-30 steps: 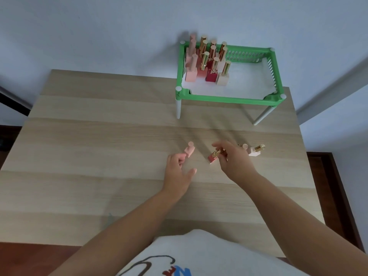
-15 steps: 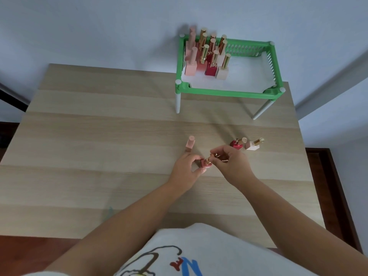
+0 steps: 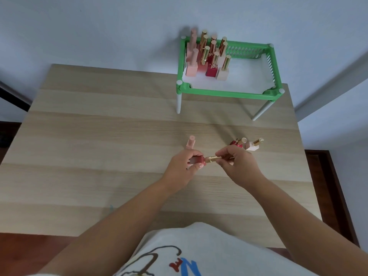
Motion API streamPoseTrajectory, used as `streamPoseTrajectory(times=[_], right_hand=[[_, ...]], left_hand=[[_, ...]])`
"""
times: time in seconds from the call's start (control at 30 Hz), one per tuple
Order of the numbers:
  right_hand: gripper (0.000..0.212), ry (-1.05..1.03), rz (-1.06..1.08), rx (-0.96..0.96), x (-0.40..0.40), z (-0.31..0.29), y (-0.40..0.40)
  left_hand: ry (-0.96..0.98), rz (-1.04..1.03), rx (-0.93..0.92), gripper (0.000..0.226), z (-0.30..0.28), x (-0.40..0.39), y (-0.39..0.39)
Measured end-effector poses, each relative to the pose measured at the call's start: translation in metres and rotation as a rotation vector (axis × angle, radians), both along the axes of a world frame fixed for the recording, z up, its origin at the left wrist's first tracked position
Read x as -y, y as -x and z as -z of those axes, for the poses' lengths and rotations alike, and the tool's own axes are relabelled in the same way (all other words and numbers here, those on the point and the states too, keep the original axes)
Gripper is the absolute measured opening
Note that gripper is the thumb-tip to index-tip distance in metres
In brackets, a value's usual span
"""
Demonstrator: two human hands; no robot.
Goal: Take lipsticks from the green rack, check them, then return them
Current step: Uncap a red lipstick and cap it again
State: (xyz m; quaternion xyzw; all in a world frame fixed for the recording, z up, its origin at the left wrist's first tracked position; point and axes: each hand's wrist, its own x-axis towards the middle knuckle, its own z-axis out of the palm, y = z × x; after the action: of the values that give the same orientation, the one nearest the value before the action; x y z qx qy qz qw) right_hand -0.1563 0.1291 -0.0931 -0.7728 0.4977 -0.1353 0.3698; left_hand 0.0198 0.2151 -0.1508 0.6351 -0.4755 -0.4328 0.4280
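A lipstick with a dark pink square base and a gold cap [image 3: 205, 159] lies level between both hands above the table's middle. My left hand [image 3: 182, 170] grips the base, my right hand [image 3: 238, 166] pinches the gold cap. The green rack [image 3: 225, 94] stands on white legs at the far right of the table, with several upright lipsticks [image 3: 209, 56] crowded in its left half. A pale pink lipstick [image 3: 190, 143] stands on the table just beyond my left hand. A red lipstick [image 3: 238, 143] and a cream lipstick [image 3: 253, 145] sit beyond my right hand.
The light wooden table [image 3: 99, 156] ends at a white wall behind the rack. The right half of the rack holds no lipsticks. My white printed shirt [image 3: 189, 253] fills the bottom of the view.
My left hand let go of the pale pink lipstick, which now stands on the table, and took the base of the dark pink lipstick that my right hand had lifted.
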Motion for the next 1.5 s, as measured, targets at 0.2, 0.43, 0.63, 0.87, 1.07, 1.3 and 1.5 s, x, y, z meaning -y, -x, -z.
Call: streamPoseTrajectory(times=[0.2, 0.43, 0.63, 0.87, 1.07, 1.3, 1.5], right_hand=[[0.005, -0.058, -0.014, -0.02, 0.005, 0.001, 0.0], [0.019, -0.138, -0.075, 0.026, 0.007, -0.005, 0.004], [0.03, -0.036, -0.201, 0.065, 0.006, -0.007, 0.007], [0.021, 0.017, -0.125, 0.104, 0.007, -0.004, 0.0], [0.008, -0.04, -0.081, 0.101, 0.008, -0.002, 0.0], [0.025, -0.106, -0.113, 0.151, 0.008, -0.007, 0.009], [0.025, 0.022, -0.146, 0.155, 0.006, -0.009, 0.007]], left_hand=[[0.054, 0.019, 0.089, 0.023, -0.012, -0.002, -0.003], [0.091, -0.008, 0.133, 0.025, -0.015, -0.006, -0.006], [0.059, -0.016, 0.155, 0.024, -0.016, -0.005, -0.005], [0.075, -0.037, 0.184, 0.027, -0.02, -0.001, -0.007], [0.076, -0.041, 0.155, 0.028, -0.025, -0.002, -0.007], [0.065, -0.007, 0.17, 0.027, -0.026, -0.002, -0.005], [0.082, -0.015, 0.142, 0.027, -0.026, 0.001, -0.002]])
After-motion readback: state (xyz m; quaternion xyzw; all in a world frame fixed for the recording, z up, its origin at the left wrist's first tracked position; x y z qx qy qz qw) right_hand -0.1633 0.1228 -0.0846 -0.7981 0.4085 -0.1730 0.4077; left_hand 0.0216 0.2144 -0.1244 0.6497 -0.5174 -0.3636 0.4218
